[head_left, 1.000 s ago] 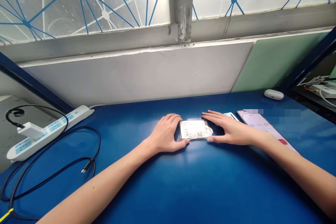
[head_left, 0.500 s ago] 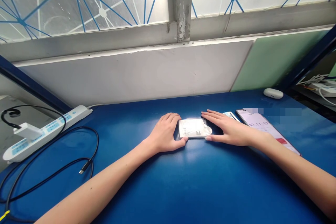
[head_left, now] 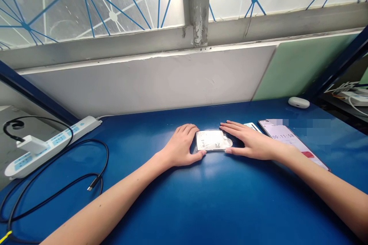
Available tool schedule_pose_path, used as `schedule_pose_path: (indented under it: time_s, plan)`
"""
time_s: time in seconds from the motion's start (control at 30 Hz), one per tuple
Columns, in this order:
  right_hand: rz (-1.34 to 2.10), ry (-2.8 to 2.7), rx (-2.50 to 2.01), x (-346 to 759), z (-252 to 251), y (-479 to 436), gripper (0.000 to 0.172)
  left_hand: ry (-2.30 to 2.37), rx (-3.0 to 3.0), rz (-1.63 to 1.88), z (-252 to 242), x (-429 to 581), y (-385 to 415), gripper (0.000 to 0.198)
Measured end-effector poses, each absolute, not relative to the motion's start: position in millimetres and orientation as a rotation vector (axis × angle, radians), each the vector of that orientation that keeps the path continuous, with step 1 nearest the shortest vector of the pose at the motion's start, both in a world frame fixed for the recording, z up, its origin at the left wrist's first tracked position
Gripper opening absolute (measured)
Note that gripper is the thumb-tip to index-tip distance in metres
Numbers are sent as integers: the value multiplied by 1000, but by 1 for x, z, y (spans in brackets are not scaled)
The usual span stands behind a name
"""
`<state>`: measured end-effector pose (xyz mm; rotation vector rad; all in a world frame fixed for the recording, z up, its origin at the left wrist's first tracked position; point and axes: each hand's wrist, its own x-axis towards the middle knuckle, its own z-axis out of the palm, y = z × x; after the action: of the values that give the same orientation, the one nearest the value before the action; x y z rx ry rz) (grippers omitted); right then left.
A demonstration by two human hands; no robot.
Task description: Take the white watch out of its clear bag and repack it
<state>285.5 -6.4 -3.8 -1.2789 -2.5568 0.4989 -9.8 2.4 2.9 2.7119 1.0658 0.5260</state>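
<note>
A small flat packet [head_left: 211, 140] in clear plastic, with a printed white face and a rounded flap at its right end, lies on the blue table between my hands. My left hand [head_left: 184, 146] rests around its left end, thumb tip at the near corner and fingers stretched toward the far corner. Around the right end, my right hand [head_left: 248, 141] lies with fingers extended past the far edge and its thumb at the near edge. Both hands are open, thumbs apart from fingers. Whether they press on the packet I cannot tell.
To the right, a phone [head_left: 297, 147] shows a running timer, beside a partly covered light-blue card [head_left: 253, 126]. A white earbud case [head_left: 299, 102] sits at the back right. On the left lie a power strip [head_left: 92, 123] with a plugged-in charger [head_left: 32, 144] and a coiled black cable [head_left: 107, 153].
My hands and the packet keep their places. The phone's timer has moved on by a second, and the camera view has shifted very slightly.
</note>
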Motion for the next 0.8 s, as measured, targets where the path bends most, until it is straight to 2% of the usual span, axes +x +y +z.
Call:
schedule_pose_path:
  time_s: [0.23,0.4,0.6,0.8]
  plan:
    - [537,-2590,-1288,286,0,-7,81,1101,2721,519,1,-9,2,54]
    - [576,-2501,-1322,270,5,-19,65,1125,2713,529,2,-8,1,55]
    - [366,-2357,-1266,247,-4,-27,49,1119,2748,451,4,-8,0,54]
    - [333,-2301,-1269,245,-9,-27,40,1137,2753,436,3,-9,0,56]
